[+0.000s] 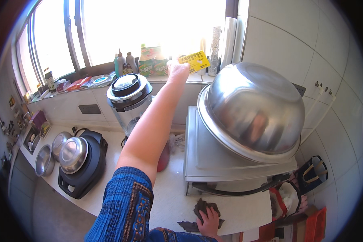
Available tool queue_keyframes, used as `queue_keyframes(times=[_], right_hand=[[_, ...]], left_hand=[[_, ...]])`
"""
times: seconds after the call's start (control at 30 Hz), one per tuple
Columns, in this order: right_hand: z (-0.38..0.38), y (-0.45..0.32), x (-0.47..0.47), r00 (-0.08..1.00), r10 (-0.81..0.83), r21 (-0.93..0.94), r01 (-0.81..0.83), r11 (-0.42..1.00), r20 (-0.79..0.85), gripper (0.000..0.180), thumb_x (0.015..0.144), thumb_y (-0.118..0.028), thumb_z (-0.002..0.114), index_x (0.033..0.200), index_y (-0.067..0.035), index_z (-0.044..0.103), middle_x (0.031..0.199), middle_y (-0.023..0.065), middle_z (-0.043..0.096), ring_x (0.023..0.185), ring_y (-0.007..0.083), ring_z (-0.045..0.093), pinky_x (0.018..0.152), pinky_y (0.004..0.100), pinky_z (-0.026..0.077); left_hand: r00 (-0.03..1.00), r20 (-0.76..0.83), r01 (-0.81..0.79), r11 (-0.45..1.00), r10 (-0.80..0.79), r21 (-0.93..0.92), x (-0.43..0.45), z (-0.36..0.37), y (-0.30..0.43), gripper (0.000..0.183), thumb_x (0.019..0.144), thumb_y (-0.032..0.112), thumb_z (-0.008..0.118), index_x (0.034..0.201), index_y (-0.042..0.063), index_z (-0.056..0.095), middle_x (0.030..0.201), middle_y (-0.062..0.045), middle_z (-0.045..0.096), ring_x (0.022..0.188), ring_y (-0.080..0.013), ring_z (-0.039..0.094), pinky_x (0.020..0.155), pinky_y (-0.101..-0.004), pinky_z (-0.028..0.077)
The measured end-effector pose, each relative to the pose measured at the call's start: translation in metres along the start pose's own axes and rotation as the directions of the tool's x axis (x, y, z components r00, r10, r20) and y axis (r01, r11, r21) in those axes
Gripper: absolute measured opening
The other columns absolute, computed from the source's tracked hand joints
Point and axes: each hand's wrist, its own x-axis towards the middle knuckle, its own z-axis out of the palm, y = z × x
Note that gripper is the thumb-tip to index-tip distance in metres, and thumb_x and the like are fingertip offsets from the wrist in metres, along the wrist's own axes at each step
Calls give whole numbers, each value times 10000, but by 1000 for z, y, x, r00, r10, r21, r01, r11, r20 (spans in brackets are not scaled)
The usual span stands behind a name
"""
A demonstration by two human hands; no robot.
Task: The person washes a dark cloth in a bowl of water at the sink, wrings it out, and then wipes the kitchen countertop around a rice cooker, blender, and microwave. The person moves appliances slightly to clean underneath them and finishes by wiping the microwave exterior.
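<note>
One arm in a blue patterned sleeve reaches up to the windowsill; its hand, which I take as my left hand (179, 70), grips a yellow printed packet (196, 62) beside green-labelled bottles (153, 65). Below, my right hand (208, 222) lies with spread fingers on a dark brown cloth (206, 208) at the counter's front edge. A blender (128, 87) with a black and silver lid stands left of the raised forearm, which partly hides it. To the right, a large upturned steel bowl (257, 112) rests on a silver countertop oven (205, 151).
A black electric appliance (92, 163) with an upturned steel bowl (73, 155) stands on the counter's left, near more steel bowls (44, 160). Squeeze bottles (121, 64), plastic packets (99, 80) and upright rolls (214, 50) line the sill. Bags (313, 174) are at the lower right.
</note>
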Motion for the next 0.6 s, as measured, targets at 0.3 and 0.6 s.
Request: queue_keyframes(times=[0.3, 0.6], right_hand=[[9, 13, -6, 1000, -18, -1, 18, 1000, -15, 497, 739, -342, 666, 1192, -145, 615, 1302, 179, 508, 1210, 413, 443, 964, 554, 385], [14, 16, -9, 1000, -10, -3, 10, 1000, 2, 510, 714, -338, 674, 1171, -121, 616, 1292, 206, 497, 1226, 435, 428, 992, 564, 372]], left_hand=[[993, -96, 73, 992, -63, 103, 42, 64, -34, 485, 779, 16, 534, 1256, 102, 538, 1250, -169, 510, 1132, -279, 538, 947, -345, 450], [994, -88, 80, 992, -71, 103, 83, 88, -87, 382, 790, 16, 515, 1143, 118, 622, 1255, -171, 538, 1160, -322, 546, 1010, -375, 429]])
